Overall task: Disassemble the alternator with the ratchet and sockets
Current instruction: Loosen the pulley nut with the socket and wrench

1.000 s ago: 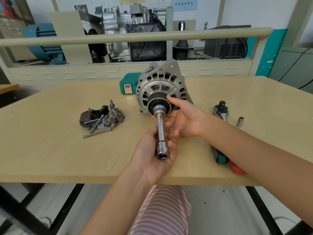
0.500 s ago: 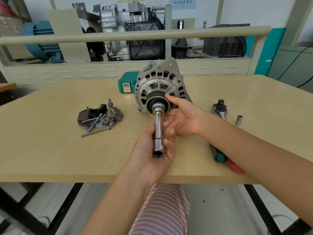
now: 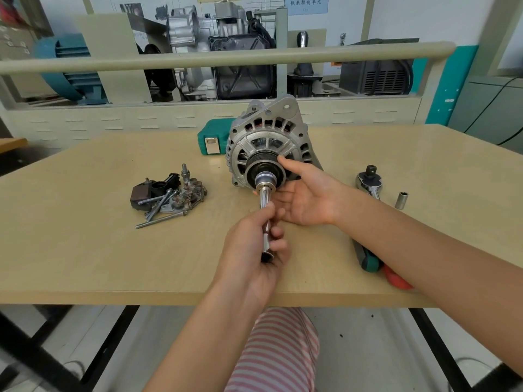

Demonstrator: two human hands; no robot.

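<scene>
At table centre, left hand (image 3: 254, 236) is gripping a smooth chrome extension bar (image 3: 266, 216), fingers curled round its near end. Bar's long axis is running from the hand away to a socket (image 3: 265, 180) seated on the black ribbed pulley (image 3: 264, 166). Right hand (image 3: 307, 193), fingers straight, is resting against the pulley. Cast-aluminium alternator (image 3: 268, 142) is standing on the wood-grain table (image 3: 85, 250), pulley facing the person. Ratchet (image 3: 369, 181) is lying to the right.

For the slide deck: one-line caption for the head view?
Left hand grips a long socket seated on the alternator pulley; right hand steadies it, ratchet idle on the table.
</scene>
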